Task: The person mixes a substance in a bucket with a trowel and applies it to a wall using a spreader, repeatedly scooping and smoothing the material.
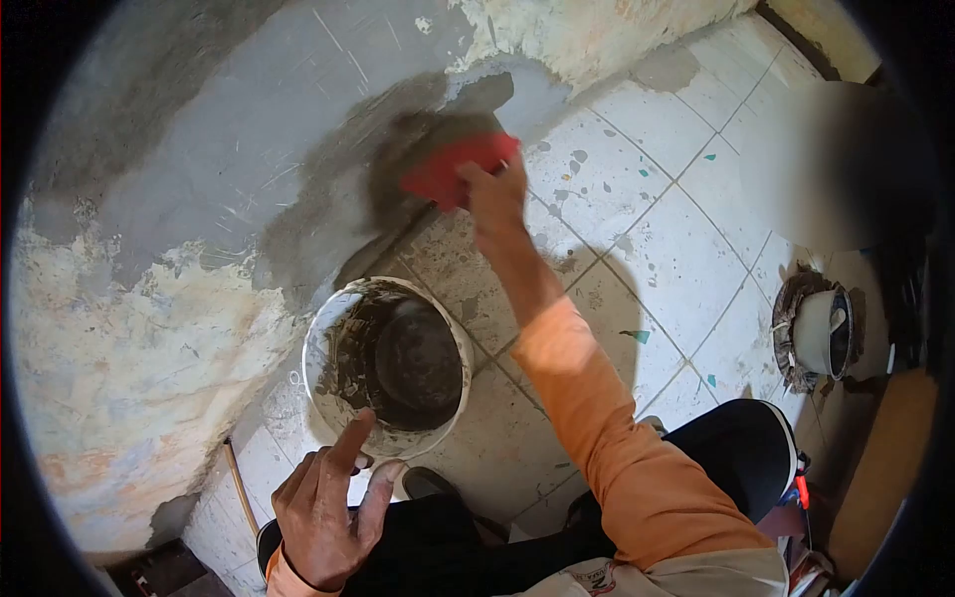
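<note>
My right hand (492, 194) grips a red plastering float (448, 174) and holds it against the foot of the wall. Around it, dark wet plaster (343, 174) spreads over the lighter grey coat. The float is slightly blurred, and its handle is mostly hidden by my fingers. A white bucket (316, 348) stands on the floor below, its inside smeared with grey mortar. Close to the bucket's near rim is my left hand (328, 507), with index finger and thumb apart and nothing held in it.
White floor tiles (686, 239) carry splashes and crumbs of plaster. At the right stands a white pot (821, 333) with a dirty, ragged surround. A wooden stick (239, 488) leans at lower left. My knees are close behind the bucket.
</note>
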`<action>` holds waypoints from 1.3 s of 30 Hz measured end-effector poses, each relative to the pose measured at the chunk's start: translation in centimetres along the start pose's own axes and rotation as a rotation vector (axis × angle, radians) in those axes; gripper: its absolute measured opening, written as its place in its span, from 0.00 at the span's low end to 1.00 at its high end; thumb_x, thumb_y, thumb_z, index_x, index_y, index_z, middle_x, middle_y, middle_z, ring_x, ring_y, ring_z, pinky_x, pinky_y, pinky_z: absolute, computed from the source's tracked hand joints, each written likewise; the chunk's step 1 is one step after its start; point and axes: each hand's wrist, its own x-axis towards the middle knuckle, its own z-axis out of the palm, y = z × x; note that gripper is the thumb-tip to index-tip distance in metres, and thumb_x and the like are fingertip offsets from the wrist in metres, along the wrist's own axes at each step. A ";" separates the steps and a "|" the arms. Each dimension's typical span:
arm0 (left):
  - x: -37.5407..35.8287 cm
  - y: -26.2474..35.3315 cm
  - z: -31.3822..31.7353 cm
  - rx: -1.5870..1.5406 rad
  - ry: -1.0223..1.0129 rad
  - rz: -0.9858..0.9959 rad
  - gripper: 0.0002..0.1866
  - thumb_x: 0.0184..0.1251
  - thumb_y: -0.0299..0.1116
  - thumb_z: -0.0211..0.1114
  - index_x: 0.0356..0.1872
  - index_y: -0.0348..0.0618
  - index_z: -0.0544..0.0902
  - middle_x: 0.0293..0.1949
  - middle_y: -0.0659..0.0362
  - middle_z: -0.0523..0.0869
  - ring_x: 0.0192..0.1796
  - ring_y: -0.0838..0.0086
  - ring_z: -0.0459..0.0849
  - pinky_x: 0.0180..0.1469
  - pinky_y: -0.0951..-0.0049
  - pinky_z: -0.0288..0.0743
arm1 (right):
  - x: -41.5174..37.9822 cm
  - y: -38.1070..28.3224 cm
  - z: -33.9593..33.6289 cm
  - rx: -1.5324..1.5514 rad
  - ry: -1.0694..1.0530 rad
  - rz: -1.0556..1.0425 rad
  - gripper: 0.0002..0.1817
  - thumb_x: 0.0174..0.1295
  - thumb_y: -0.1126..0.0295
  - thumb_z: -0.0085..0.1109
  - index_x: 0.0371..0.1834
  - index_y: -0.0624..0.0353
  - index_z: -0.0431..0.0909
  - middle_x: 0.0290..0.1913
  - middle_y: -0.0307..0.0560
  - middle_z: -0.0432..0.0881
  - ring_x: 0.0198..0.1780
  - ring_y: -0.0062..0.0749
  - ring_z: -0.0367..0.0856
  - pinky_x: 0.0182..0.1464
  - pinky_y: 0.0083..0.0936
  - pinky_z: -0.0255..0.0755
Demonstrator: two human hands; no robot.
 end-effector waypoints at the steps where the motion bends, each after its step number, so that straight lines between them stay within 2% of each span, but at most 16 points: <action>1: 0.0 0.3 -0.1 -0.001 0.006 -0.004 0.27 0.67 0.29 0.77 0.66 0.35 0.81 0.32 0.53 0.87 0.32 0.71 0.86 0.38 0.70 0.81 | -0.6 -0.5 -1.8 0.106 -0.020 0.146 0.26 0.60 0.81 0.64 0.61 0.57 0.70 0.49 0.47 0.82 0.44 0.35 0.85 0.41 0.36 0.84; 3: 0.0 0.8 0.1 -0.027 0.007 -0.028 0.28 0.67 0.30 0.77 0.67 0.35 0.81 0.33 0.52 0.88 0.32 0.70 0.87 0.37 0.69 0.82 | 0.2 1.7 -5.0 0.063 0.092 0.185 0.23 0.61 0.84 0.61 0.59 0.56 0.70 0.45 0.47 0.82 0.36 0.33 0.84 0.27 0.32 0.79; 7: 0.3 0.6 0.3 -0.021 -0.023 0.058 0.29 0.66 0.31 0.78 0.67 0.35 0.80 0.33 0.51 0.88 0.32 0.67 0.88 0.36 0.68 0.82 | 4.1 7.5 -10.1 -0.016 0.162 0.166 0.21 0.64 0.84 0.60 0.59 0.58 0.69 0.45 0.49 0.83 0.34 0.34 0.85 0.27 0.30 0.80; 9: 0.4 0.5 0.5 0.004 -0.051 0.081 0.29 0.65 0.31 0.78 0.67 0.36 0.81 0.32 0.51 0.88 0.32 0.64 0.88 0.36 0.67 0.83 | 5.7 9.7 -11.4 -0.010 0.193 0.195 0.20 0.64 0.86 0.58 0.57 0.57 0.70 0.43 0.48 0.84 0.32 0.32 0.83 0.26 0.31 0.79; 13: 1.0 0.4 0.5 0.011 -0.090 0.047 0.30 0.64 0.31 0.79 0.66 0.36 0.80 0.30 0.51 0.88 0.31 0.64 0.88 0.36 0.67 0.83 | 7.8 13.5 -10.7 0.052 0.219 0.133 0.19 0.63 0.87 0.57 0.55 0.57 0.72 0.42 0.47 0.84 0.30 0.30 0.82 0.26 0.31 0.79; 15: 1.2 0.0 0.6 0.008 -0.129 0.031 0.30 0.64 0.31 0.79 0.66 0.35 0.80 0.31 0.51 0.89 0.31 0.64 0.89 0.35 0.66 0.83 | 9.1 14.5 -9.6 0.159 0.270 0.001 0.16 0.65 0.86 0.56 0.53 0.57 0.74 0.42 0.46 0.83 0.32 0.31 0.84 0.26 0.33 0.80; 16: 1.4 -0.2 0.7 0.008 -0.130 0.029 0.30 0.64 0.31 0.79 0.66 0.35 0.80 0.31 0.51 0.89 0.31 0.64 0.89 0.35 0.66 0.83 | 9.8 14.2 -9.3 0.158 0.270 0.003 0.16 0.65 0.86 0.56 0.53 0.57 0.74 0.42 0.46 0.83 0.32 0.31 0.84 0.26 0.33 0.80; 18: 1.4 -0.4 0.8 0.005 -0.119 0.084 0.30 0.63 0.31 0.79 0.66 0.34 0.80 0.31 0.51 0.89 0.31 0.64 0.89 0.35 0.66 0.83 | 10.6 12.5 -8.8 0.079 0.150 0.186 0.16 0.63 0.86 0.56 0.52 0.57 0.75 0.40 0.43 0.82 0.34 0.32 0.82 0.29 0.32 0.78; 22: 1.5 -0.3 0.9 0.026 -0.130 0.116 0.31 0.63 0.31 0.79 0.65 0.33 0.80 0.35 0.51 0.90 0.32 0.64 0.90 0.35 0.67 0.84 | 9.9 9.5 -5.1 0.120 0.145 0.156 0.14 0.63 0.84 0.58 0.50 0.58 0.76 0.40 0.42 0.82 0.36 0.31 0.81 0.34 0.33 0.79; 24: 1.0 -0.5 1.1 0.035 -0.117 0.181 0.31 0.63 0.32 0.80 0.65 0.33 0.79 0.40 0.51 0.91 0.32 0.64 0.90 0.35 0.67 0.84 | 10.0 8.8 -4.2 0.021 0.092 0.055 0.12 0.66 0.82 0.57 0.52 0.60 0.77 0.42 0.44 0.83 0.37 0.31 0.85 0.32 0.34 0.85; 25: 0.7 -0.5 1.0 0.031 -0.115 0.186 0.31 0.63 0.32 0.80 0.65 0.33 0.79 0.40 0.51 0.91 0.32 0.64 0.90 0.35 0.67 0.84 | 9.7 8.1 -3.9 0.018 0.094 0.049 0.12 0.66 0.82 0.57 0.52 0.60 0.77 0.42 0.44 0.83 0.37 0.31 0.85 0.32 0.34 0.85; 27: 0.3 -0.4 0.7 0.060 -0.142 0.162 0.31 0.63 0.33 0.80 0.65 0.33 0.79 0.43 0.51 0.92 0.33 0.64 0.91 0.35 0.67 0.84 | 9.5 5.9 -2.4 -0.061 0.071 0.039 0.13 0.65 0.82 0.58 0.52 0.60 0.77 0.43 0.45 0.83 0.37 0.33 0.85 0.36 0.36 0.90; 29: -0.3 -0.5 0.5 0.052 -0.107 0.173 0.31 0.63 0.34 0.80 0.65 0.34 0.79 0.42 0.51 0.92 0.32 0.64 0.91 0.35 0.67 0.84 | 7.8 2.6 -0.1 -0.020 0.052 0.051 0.14 0.65 0.81 0.60 0.53 0.62 0.75 0.44 0.47 0.82 0.37 0.35 0.86 0.38 0.38 0.91; 31: -0.9 -0.5 0.4 0.046 -0.077 0.180 0.31 0.63 0.35 0.80 0.65 0.34 0.79 0.41 0.51 0.92 0.32 0.64 0.91 0.35 0.66 0.84 | 6.7 0.7 1.7 0.092 0.018 -0.031 0.14 0.65 0.81 0.60 0.54 0.65 0.74 0.44 0.48 0.82 0.37 0.35 0.86 0.36 0.36 0.88; 35: -1.5 0.1 0.0 0.060 -0.091 0.154 0.30 0.65 0.38 0.79 0.66 0.37 0.80 0.35 0.55 0.91 0.30 0.65 0.89 0.35 0.67 0.83 | 5.0 -3.0 4.1 0.074 -0.029 -0.033 0.14 0.66 0.80 0.60 0.54 0.67 0.73 0.43 0.49 0.82 0.39 0.36 0.86 0.35 0.37 0.86; 39: -1.6 0.6 -0.1 0.058 -0.110 0.131 0.30 0.66 0.39 0.78 0.67 0.39 0.81 0.32 0.57 0.90 0.29 0.67 0.89 0.35 0.68 0.82 | 4.5 -4.8 6.4 0.034 -0.136 -0.161 0.13 0.66 0.80 0.60 0.53 0.68 0.74 0.43 0.49 0.82 0.40 0.37 0.87 0.38 0.36 0.87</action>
